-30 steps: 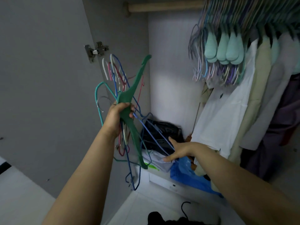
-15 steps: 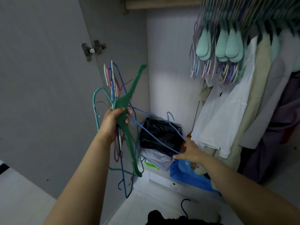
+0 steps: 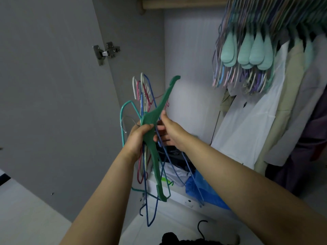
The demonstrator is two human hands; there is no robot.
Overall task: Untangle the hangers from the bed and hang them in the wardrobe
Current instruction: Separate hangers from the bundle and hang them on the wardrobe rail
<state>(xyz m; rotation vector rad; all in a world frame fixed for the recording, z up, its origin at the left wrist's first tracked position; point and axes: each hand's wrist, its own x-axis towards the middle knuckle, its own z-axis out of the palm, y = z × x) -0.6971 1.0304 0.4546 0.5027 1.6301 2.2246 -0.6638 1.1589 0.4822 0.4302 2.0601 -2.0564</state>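
Note:
My left hand (image 3: pixel 137 138) grips a tangled bunch of hangers in front of the open wardrobe. A thick green plastic hanger (image 3: pixel 155 135) stands out among thin blue, pink, white and teal wire hangers (image 3: pixel 144 96). My right hand (image 3: pixel 168 131) is at the bunch just right of the green hanger, its fingers curled round a blue wire hanger (image 3: pixel 187 167) that slants down to the right. The wooden rail (image 3: pixel 177 4) runs across the top, with several hangers (image 3: pixel 247 50) packed on its right part.
The wardrobe door (image 3: pixel 53 85) stands open on the left, its hinge (image 3: pixel 106 51) showing. Shirts and coats (image 3: pixel 256 121) hang at the right. Folded clothes, a black bag and a blue bag (image 3: pixel 208 190) lie on the wardrobe floor. A black hanger (image 3: pixel 201 227) lies near the bottom edge.
My right hand has come up from low in the wardrobe to the bunch, bringing the blue wire hanger closer in. My left hand holds the bunch in about the same place.

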